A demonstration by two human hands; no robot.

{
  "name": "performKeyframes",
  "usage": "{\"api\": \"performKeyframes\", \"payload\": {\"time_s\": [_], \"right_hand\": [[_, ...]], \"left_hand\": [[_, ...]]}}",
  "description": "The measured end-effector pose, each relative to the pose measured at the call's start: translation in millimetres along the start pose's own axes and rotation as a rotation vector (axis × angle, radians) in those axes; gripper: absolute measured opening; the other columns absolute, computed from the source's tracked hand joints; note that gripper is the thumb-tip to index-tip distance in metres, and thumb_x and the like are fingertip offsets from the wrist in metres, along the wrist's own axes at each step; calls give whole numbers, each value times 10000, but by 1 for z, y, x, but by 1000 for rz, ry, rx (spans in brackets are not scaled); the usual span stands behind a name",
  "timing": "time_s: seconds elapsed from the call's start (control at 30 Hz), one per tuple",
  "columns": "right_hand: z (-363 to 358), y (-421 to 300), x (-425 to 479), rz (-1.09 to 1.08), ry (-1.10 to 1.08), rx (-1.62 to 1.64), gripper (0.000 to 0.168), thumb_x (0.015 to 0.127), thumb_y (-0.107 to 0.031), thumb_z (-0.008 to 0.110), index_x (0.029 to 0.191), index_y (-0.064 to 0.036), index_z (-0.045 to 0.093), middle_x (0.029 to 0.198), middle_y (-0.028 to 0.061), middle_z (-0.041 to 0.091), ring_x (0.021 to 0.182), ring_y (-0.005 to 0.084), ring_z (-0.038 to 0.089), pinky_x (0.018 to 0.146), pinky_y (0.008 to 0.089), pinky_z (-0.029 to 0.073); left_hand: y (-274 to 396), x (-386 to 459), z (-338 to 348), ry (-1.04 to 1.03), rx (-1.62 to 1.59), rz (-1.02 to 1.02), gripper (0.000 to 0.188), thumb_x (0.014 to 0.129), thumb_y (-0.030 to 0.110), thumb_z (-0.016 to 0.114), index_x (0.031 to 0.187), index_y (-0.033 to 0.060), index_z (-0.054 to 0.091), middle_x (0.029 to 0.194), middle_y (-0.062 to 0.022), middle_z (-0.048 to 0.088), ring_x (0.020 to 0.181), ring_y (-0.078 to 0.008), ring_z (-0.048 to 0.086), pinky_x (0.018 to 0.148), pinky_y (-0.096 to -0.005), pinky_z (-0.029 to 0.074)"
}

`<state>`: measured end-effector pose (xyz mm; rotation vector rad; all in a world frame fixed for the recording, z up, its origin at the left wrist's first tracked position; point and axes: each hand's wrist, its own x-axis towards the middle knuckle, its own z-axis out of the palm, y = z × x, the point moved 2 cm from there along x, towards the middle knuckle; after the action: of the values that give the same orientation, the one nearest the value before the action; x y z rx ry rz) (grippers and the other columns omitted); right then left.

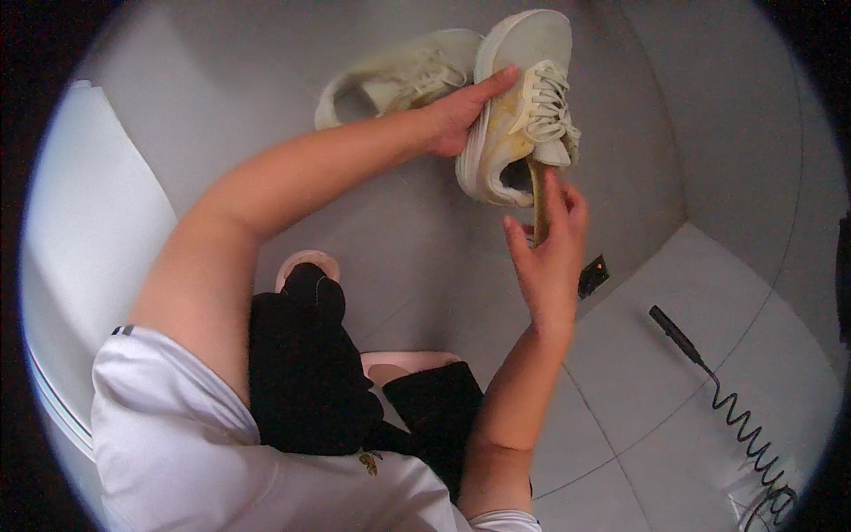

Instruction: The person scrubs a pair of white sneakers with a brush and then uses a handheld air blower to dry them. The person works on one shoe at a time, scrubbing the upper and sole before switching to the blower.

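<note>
A pale lace-up sneaker [515, 120] with yellowish stains is held up in my left hand [469, 110], the thumb on its side near the laces and the palm by the sole. At its heel opening is my right hand [552, 233], whose fingers grip a flat yellowish strip [539, 199], perhaps an insole, that reaches partly into the shoe. The strip's inner end is hidden in the shoe. Behind my left hand, a second pale sneaker [405, 76] lies on the grey floor, its laces in view and its toe partly covered by the held one.
A square floor drain [593, 276] lies right of my right hand. On the tiles at right is a black handle [675, 332] with a coiled black cord [748, 432]. A white panel [100, 219] stands at left. Below are pink slippers [412, 360] on my feet.
</note>
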<state>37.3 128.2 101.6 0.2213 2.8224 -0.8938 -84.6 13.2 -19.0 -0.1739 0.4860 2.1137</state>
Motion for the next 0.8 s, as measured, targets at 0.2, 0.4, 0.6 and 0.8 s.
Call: {"api": "performKeyframes", "payload": {"time_s": [0.2,0.4,0.6,0.8], "right_hand": [[19,11,-1,100,16,92,400,865,-104,579,1260,-58,535,1181,208,501,1038,364,526,874,419,435],[51,17,25,-41,450,183,348,866,-113,513,1184,27,518,1193,225,513,1105,415,480,977,420,370],[62,54,24,-79,398,604,292,910,-97,497,1179,8,541,1170,135,565,1035,261,555,891,336,433],[37,37,5,-97,96,347,238,908,-84,540,1123,5,589,991,96,655,875,238,621,766,341,478]], "left_hand": [[0,1,4,91,122,44,801,845,682,462,1341,54,448,1306,-110,534,1209,-243,504,1032,-386,395],[-28,-4,13,79,280,47,839,841,708,441,1307,11,466,1238,-105,564,1088,-196,549,923,-349,457],[-23,-14,25,161,601,49,832,834,725,440,1270,18,499,1206,-99,577,1076,-185,550,923,-346,454],[-6,-4,14,124,307,-2,804,841,717,445,1253,30,517,1166,-112,600,1043,-194,575,899,-351,469]]}}
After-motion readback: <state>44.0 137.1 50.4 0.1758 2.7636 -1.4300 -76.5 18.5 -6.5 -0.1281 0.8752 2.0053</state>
